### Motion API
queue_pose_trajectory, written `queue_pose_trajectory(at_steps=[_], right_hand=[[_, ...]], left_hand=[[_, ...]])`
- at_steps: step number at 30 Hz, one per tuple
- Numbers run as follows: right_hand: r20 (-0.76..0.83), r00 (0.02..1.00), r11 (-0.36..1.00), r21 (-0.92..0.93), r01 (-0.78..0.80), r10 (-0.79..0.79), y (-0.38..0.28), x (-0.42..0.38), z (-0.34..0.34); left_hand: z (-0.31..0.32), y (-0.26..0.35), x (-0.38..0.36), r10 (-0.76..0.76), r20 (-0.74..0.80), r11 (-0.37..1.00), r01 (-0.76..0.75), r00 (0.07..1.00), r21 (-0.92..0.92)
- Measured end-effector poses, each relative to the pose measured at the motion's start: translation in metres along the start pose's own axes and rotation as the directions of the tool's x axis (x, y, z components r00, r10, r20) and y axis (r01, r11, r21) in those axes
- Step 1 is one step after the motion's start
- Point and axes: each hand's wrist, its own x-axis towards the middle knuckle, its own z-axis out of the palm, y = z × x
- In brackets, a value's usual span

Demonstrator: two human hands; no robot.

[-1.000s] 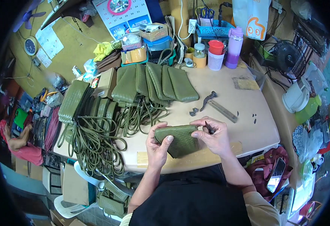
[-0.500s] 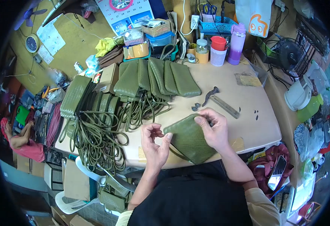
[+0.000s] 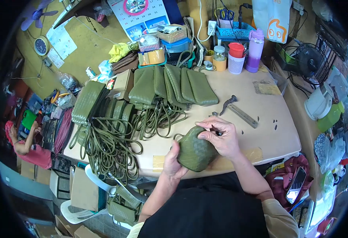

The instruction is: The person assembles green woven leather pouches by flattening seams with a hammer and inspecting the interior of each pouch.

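An olive-green woven-pattern pouch (image 3: 197,150) is between my two hands above the table's front edge, its body bent and bulging. My left hand (image 3: 174,162) is closed round its left lower side, thumb on the near face. My right hand (image 3: 220,138) pinches the pouch's upper right corner; a small dark piece shows at its fingers, too small to make out. Beyond the right hand lies a hammer (image 3: 243,116) with a dark curved head and a flat handle. More green pouches (image 3: 199,87) are stacked at the back, their long cords (image 3: 110,146) heaped to the left.
Small dark bits (image 3: 276,125) lie on the tan table (image 3: 277,142) at the right. A purple bottle (image 3: 255,53) and a white cup (image 3: 236,63) stand at the back. At the far left is another person (image 3: 35,150). A phone (image 3: 296,185) rests on a maroon bag (image 3: 283,172).
My left hand has moved onto the pouch and taken hold of its lower left side. The pouch has gone from flat to bent and rounded. The camera view has shifted slightly.
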Motion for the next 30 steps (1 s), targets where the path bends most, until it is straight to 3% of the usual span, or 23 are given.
queue_pose_trajectory(at_steps=[2, 3, 5, 9, 11, 12, 14, 16, 18, 19, 20, 21, 22, 24, 26, 27, 30], right_hand=[[0.038, 0.993, 0.993, 0.033, -0.116, 0.115, -0.004, 0.003, -0.001], [0.035, 0.994, 0.993, 0.036, -0.108, 0.107, -0.002, 0.004, 0.000], [0.015, 0.979, 0.963, 0.179, -0.203, 0.204, 0.006, 0.002, 0.002], [0.067, 0.988, 0.958, 0.242, -0.152, 0.139, 0.017, -0.005, 0.003], [0.062, 0.995, 0.984, 0.154, -0.086, 0.078, 0.019, -0.003, 0.006], [0.065, 0.995, 0.985, 0.152, -0.086, 0.076, 0.018, -0.002, 0.005], [0.078, 0.972, 0.956, 0.181, -0.231, 0.221, 0.019, 0.003, 0.004], [0.054, 0.989, 0.981, 0.130, -0.146, 0.140, 0.017, 0.007, 0.004], [0.029, 0.999, 1.000, 0.009, 0.020, -0.020, 0.012, 0.009, 0.001], [0.009, 0.993, 0.990, 0.084, -0.116, 0.115, 0.001, 0.005, 0.005], [0.000, 0.993, 0.989, 0.087, -0.120, 0.120, -0.002, 0.002, 0.007], [-0.012, 0.995, 0.994, 0.050, -0.101, 0.102, -0.005, 0.000, 0.009], [-0.021, 0.996, 0.997, 0.011, -0.082, 0.082, -0.005, -0.002, 0.011], [-0.052, 0.998, 0.995, 0.099, -0.030, 0.035, 0.012, -0.006, 0.015], [-0.038, 0.997, 0.955, 0.292, -0.059, 0.074, 0.022, -0.006, 0.012], [0.074, 0.965, 0.955, 0.140, -0.260, 0.252, 0.008, -0.004, 0.001], [0.025, 0.975, 0.962, 0.154, -0.224, 0.223, -0.001, 0.000, -0.002]], left_hand=[[0.010, -0.002, 0.006, 0.030, -0.152, 0.997, -0.019, 0.988, 0.075], [0.003, -0.007, 0.008, 0.046, -0.057, 0.994, -0.052, 0.997, -0.096], [-0.003, -0.016, 0.009, 0.058, -0.089, 0.993, -0.067, 0.994, -0.095], [-0.009, -0.019, 0.006, 0.103, -0.088, 0.974, -0.119, 0.991, -0.194], [-0.011, -0.018, 0.007, 0.141, -0.059, 0.960, -0.151, 0.988, -0.234], [-0.010, -0.015, 0.006, 0.140, -0.091, 0.976, -0.152, 0.986, -0.156], [-0.004, -0.006, 0.007, 0.146, -0.117, 0.985, -0.155, 0.982, -0.075], [0.005, 0.005, 0.007, 0.173, -0.118, 0.953, -0.136, 0.978, 0.270], [0.004, -0.005, 0.007, 0.213, -0.153, 0.934, -0.155, 0.965, 0.321], [0.005, -0.013, 0.005, 0.296, -0.196, 0.885, -0.191, 0.935, 0.425], [0.005, -0.018, 0.003, 0.381, -0.226, 0.821, -0.216, 0.897, 0.528], [0.010, -0.019, 0.003, 0.394, -0.203, 0.827, -0.250, 0.896, 0.504], [0.011, -0.016, 0.005, 0.389, -0.200, 0.828, -0.246, 0.899, 0.504], [0.013, -0.013, 0.007, 0.286, -0.147, 0.923, -0.231, 0.947, 0.308], [0.006, -0.014, 0.006, 0.246, -0.168, 0.938, -0.191, 0.955, 0.291], [0.002, -0.010, 0.005, 0.182, -0.189, 0.954, -0.126, 0.965, 0.273], [-0.010, -0.006, -0.004, 0.082, -0.129, 0.974, -0.052, 0.988, 0.221]])
